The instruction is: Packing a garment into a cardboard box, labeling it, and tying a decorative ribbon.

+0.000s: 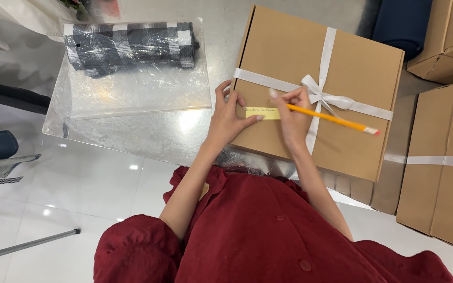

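Glossy white flooring and a shiny table [148, 137] are bearing a bagged plaid cloth [132, 44], while a yellow label [263, 113] is being pressed onto the ribboned cardboard box [360, 68] by the flat left hand [230, 118] beside the right hand [293, 116], closed around a pencil [336, 120].

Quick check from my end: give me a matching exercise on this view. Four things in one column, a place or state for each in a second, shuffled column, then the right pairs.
Things:
1. pencil
2. yellow label
3. white ribbon
4. plaid cloth

Places or states:
A. tied in a bow across the cardboard box
B. rolled up inside a clear plastic bag
C. held in the right hand
D. pressed flat on the box lid by the left hand

Pairs: 1-C, 2-D, 3-A, 4-B
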